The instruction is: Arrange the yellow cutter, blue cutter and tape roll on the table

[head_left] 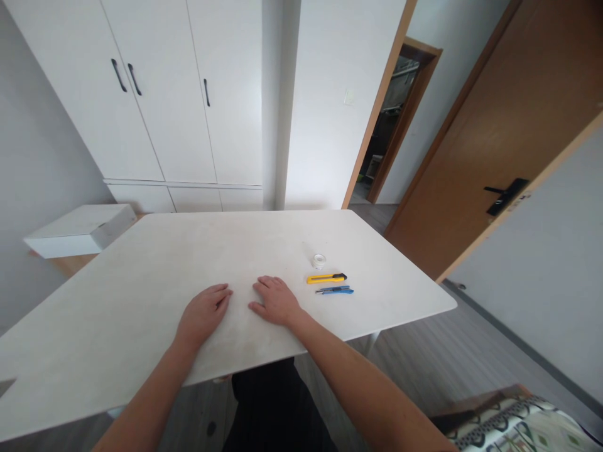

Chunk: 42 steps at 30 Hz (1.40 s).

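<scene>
Both of my hands rest on the white table near its front edge, a short gap between them. My left hand lies on its side with the fingers stretched toward the right, holding nothing. My right hand lies palm down and flat, its fingers a little apart. To the right of that hand is a yellow utility knife, and just in front of it a blue utility knife. A small white roll of tape sits behind the two knives. Neither hand touches these things.
A white box stands past the table's left edge. White cabinets line the back wall. An open brown door is at the right, and a patterned cushion or cloth shows at the lower right.
</scene>
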{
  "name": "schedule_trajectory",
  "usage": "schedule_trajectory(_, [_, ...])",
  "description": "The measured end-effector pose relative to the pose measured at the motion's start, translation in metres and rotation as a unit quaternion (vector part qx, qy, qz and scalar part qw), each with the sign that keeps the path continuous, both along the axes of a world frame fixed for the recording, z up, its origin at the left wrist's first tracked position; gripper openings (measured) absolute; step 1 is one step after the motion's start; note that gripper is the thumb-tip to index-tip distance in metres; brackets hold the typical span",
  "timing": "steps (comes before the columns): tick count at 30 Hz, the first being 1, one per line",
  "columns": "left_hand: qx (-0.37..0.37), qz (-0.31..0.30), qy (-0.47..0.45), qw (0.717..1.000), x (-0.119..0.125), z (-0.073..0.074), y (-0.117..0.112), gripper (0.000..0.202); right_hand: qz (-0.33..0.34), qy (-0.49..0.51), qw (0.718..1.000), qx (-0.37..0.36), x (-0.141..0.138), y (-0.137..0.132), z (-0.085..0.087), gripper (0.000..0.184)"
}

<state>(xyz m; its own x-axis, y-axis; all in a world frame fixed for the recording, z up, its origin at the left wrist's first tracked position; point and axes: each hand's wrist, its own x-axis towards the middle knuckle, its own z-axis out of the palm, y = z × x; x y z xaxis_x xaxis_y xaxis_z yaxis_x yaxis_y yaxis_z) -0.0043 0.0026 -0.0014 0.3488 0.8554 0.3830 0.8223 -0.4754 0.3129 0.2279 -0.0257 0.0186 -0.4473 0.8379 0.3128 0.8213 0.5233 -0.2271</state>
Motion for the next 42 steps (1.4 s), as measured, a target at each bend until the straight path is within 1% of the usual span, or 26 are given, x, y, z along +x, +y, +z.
schedule_trajectory(6, [0.004, -0.001, 0.006, 1.000, -0.0007, -0.0003, 0.0006, 0.039, 0.000, 0.000, 1.000, 0.004, -0.0009, 0.0003, -0.0024, 0.048])
schedule_trajectory(14, [0.006, 0.002, 0.003, 1.000, -0.0002, -0.0003, -0.0001, 0.039, -0.002, 0.001, 1.000, -0.009, -0.0010, -0.0009, -0.0002, 0.048])
schedule_trajectory(29, [0.004, 0.000, -0.007, 1.000, -0.0001, 0.0007, -0.0003, 0.040, -0.003, -0.001, 1.000, -0.001, -0.0008, -0.0012, 0.0011, 0.046])
schedule_trajectory(35, [-0.004, -0.003, -0.008, 1.000, -0.0005, 0.0008, 0.0005, 0.038, -0.002, 0.000, 1.000, -0.008, -0.0008, -0.0010, 0.0003, 0.046])
schedule_trajectory(42, [0.004, -0.002, -0.010, 1.000, 0.0002, 0.0008, 0.0000, 0.039, 0.000, -0.005, 1.000, 0.009, -0.0003, -0.0005, -0.0003, 0.047])
